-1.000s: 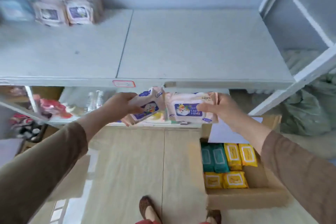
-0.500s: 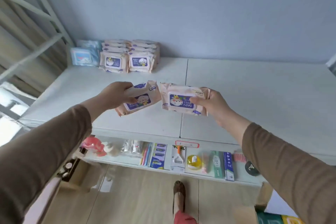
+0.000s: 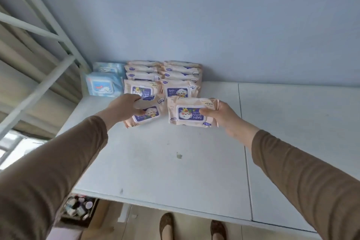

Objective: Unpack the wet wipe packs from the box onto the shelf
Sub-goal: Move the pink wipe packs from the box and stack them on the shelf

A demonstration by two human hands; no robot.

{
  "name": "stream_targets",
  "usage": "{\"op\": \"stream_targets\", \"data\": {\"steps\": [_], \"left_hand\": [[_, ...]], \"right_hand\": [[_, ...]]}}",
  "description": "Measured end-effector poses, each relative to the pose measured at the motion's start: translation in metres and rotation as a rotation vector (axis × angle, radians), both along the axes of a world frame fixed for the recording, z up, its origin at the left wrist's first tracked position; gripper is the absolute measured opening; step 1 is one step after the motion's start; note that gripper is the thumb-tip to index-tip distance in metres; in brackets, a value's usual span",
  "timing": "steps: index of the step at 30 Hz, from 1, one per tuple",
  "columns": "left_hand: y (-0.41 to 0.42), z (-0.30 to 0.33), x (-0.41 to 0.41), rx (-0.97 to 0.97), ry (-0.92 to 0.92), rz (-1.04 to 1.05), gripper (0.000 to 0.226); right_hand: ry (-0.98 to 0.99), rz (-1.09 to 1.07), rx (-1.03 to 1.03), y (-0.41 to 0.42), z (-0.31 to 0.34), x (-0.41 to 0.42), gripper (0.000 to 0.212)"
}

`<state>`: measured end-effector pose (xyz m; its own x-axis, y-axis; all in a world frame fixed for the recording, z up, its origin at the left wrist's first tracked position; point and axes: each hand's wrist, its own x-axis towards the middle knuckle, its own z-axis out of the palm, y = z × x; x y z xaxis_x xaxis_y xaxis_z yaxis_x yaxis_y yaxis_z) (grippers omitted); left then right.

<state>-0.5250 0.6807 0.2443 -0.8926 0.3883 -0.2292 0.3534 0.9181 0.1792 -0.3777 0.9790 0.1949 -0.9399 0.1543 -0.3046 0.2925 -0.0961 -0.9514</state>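
My left hand [image 3: 122,108] grips a pink baby wipes pack [image 3: 148,116] by its left end, tilted, just in front of the stacked pink packs [image 3: 176,79] at the back of the white shelf [image 3: 175,161]. Gripped at its right end by my right hand [image 3: 222,116] is a second pink pack [image 3: 190,113], held level beside the first. Both packs hover over the shelf top. The box is out of view.
Two light blue wipe packs [image 3: 101,84] stand left of the pink stacks against the blue wall. A white metal frame [image 3: 39,31] rises at the left. Below the shelf edge are my shoes [image 3: 166,226] on a wooden floor and a bin of small items [image 3: 78,207].
Both hands have carried their packs up from below the shelf edge and forward over the shelf top, toward the stacks at the back. My view has tilted up and closer.
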Motion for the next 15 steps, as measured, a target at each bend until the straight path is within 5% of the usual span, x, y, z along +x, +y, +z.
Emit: {"op": "stream_targets", "data": {"steps": [6, 11, 15], "left_hand": [[-0.004, -0.018, -0.065, -0.061, 0.045, -0.166, 0.054], [-0.006, -0.03, -0.088, 0.09, 0.143, -0.283, 0.059], [-0.019, -0.034, -0.092, 0.098, 0.196, -0.408, 0.067]], "right_hand": [[-0.012, -0.116, -0.003, -0.037, -0.016, -0.057, 0.033], [0.041, -0.303, 0.237, -0.049, -0.026, -0.08, 0.026], [0.049, -0.349, 0.429, -0.064, -0.034, -0.076, 0.047]]}}
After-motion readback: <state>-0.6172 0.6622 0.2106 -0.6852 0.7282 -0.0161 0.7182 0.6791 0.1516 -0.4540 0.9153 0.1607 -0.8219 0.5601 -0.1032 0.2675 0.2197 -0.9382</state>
